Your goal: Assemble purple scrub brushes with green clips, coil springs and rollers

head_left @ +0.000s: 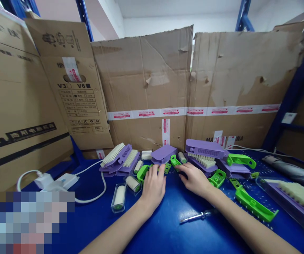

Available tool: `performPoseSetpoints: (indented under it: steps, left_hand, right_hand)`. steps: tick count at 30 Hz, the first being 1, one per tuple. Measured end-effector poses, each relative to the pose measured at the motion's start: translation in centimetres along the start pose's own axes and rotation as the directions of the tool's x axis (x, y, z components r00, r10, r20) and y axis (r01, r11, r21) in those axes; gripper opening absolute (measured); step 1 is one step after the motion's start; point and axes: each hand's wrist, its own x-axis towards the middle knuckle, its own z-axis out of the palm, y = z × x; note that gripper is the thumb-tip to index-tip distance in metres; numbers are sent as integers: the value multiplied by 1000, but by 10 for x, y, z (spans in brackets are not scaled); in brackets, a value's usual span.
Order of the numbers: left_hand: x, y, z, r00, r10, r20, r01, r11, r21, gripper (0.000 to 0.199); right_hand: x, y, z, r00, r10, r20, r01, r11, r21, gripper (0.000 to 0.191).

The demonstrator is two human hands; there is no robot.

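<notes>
My left hand [154, 187] is closed over a green plastic handle [142, 173], fingers curled down. A slotted green end [167, 168] shows past its fingertips; whether it belongs to the same piece is hidden. Just to the right, my right hand [195, 179] pinches another green plastic handle [175, 162] between thumb and fingers. A purple brush body [164, 153] lies behind both hands. White rollers with green ends [132, 183] sit in clear cases left of my left hand. Beneath my right forearm lies a screwdriver [195, 217], tip pointing left.
Purple brushes with cream bristles [120, 159] are piled at left, more purple brushes [206, 150] at right. Loose green handles [255, 204] lie on the blue table [152, 234]. A white power adapter with cable [67, 180] is at left. Cardboard sheets [146, 91] wall the back.
</notes>
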Motion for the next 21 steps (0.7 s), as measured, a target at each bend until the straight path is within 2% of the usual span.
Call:
performPoseSetpoints:
  steps: [3, 6, 12, 18, 21]
  left_hand:
    - [1, 0, -3, 996, 15, -93, -11, 999, 44, 34]
    - [3, -1, -7, 994, 41, -98, -33, 996, 84, 28]
    - [4, -3, -10, 993, 120, 5, -119, 977, 176, 16]
    - [-1, 5, -5, 965, 184, 189, -213, 965, 151, 19]
    - [-2, 6, -5, 953, 190, 234, -227, 963, 142, 20]
  right_hand:
    - [0, -2, -3, 994, -36, -102, 30, 997, -68, 40]
    - [1, -3, -7, 984, -32, -175, 15, 995, -101, 38]
    - [1, 1, -6, 992, -6, -130, -11, 992, -129, 29]
    - [1, -3, -4, 994, -25, -111, 7, 986, -164, 25]
    - [2, -4, -3, 994, -45, -97, 27, 983, -183, 26]
